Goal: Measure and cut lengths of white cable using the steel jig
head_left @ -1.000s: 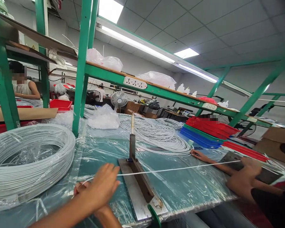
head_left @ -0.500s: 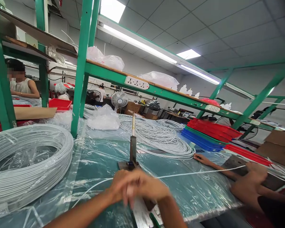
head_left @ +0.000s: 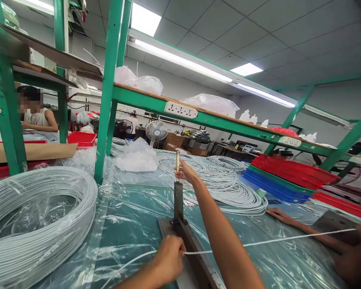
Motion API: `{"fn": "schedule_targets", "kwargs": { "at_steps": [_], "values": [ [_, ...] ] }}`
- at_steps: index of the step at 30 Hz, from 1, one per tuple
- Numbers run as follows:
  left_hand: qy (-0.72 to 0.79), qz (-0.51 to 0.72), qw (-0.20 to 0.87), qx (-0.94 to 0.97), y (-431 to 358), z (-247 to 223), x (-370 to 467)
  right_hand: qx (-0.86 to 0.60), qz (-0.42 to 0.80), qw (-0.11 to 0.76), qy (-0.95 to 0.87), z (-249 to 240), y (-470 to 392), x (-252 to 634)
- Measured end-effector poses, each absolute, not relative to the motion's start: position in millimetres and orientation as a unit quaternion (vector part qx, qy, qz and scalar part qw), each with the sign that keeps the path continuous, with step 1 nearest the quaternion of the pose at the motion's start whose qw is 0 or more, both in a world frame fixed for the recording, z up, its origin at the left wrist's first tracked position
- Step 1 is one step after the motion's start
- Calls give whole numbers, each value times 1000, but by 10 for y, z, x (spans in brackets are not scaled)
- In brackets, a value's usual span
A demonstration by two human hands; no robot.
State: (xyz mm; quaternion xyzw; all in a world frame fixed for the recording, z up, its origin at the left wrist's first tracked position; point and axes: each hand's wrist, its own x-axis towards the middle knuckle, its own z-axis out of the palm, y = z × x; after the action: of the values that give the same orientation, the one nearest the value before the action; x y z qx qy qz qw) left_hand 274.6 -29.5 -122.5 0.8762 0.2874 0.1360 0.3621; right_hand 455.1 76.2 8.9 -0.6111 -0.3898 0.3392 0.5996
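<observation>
My left hand [head_left: 170,259] is closed around a thin white cable [head_left: 195,252] near the front of the bench. From there the cable runs left towards the bench edge and right under my right forearm to a co-worker's side. My right hand [head_left: 186,171] grips the upper part of the upright lever [head_left: 178,200] of a metal bench tool. The tool's long steel body [head_left: 198,263] stretches towards me, and the cable passes over it just right of my left fingers. Whether a blade sits under the cable cannot be made out.
A thick coil of white cable [head_left: 87,208] lies on the left in clear wrap. More loose coils [head_left: 216,180] cover the back of the bench. Stacked red and blue trays [head_left: 276,184] stand right. A co-worker's hand [head_left: 278,215] rests nearby. A green shelf post [head_left: 105,100] rises left of centre.
My right hand has left my left hand's side and moved up and away to the lever. My left hand keeps the cable, now slightly lower in view. The co-worker's other arm has shifted right.
</observation>
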Motion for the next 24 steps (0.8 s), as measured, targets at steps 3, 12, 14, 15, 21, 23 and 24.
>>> {"fn": "schedule_targets", "kwargs": {
  "at_steps": [3,12,14,15,21,23,24],
  "values": [
    [307,145,400,852,-246,-1277,2828,-604,349,608,-379,114,764,4540],
    [339,188,375,842,-286,-1255,2909,-568,382,632,-363,476,-51,4598],
    [319,176,361,858,-298,-1264,2895,-571,402,636,-328,514,-353,4637],
    [310,168,354,866,-304,-1275,2896,-574,412,635,-312,512,-520,4651],
    [308,139,341,877,-294,-1387,3007,-627,451,546,-324,338,-1536,4582],
    [318,147,355,867,-267,-1424,3045,-655,452,502,-339,282,-1779,4519],
    [323,152,361,861,-253,-1439,3058,-665,455,482,-343,260,-1872,4484]
  ]
}}
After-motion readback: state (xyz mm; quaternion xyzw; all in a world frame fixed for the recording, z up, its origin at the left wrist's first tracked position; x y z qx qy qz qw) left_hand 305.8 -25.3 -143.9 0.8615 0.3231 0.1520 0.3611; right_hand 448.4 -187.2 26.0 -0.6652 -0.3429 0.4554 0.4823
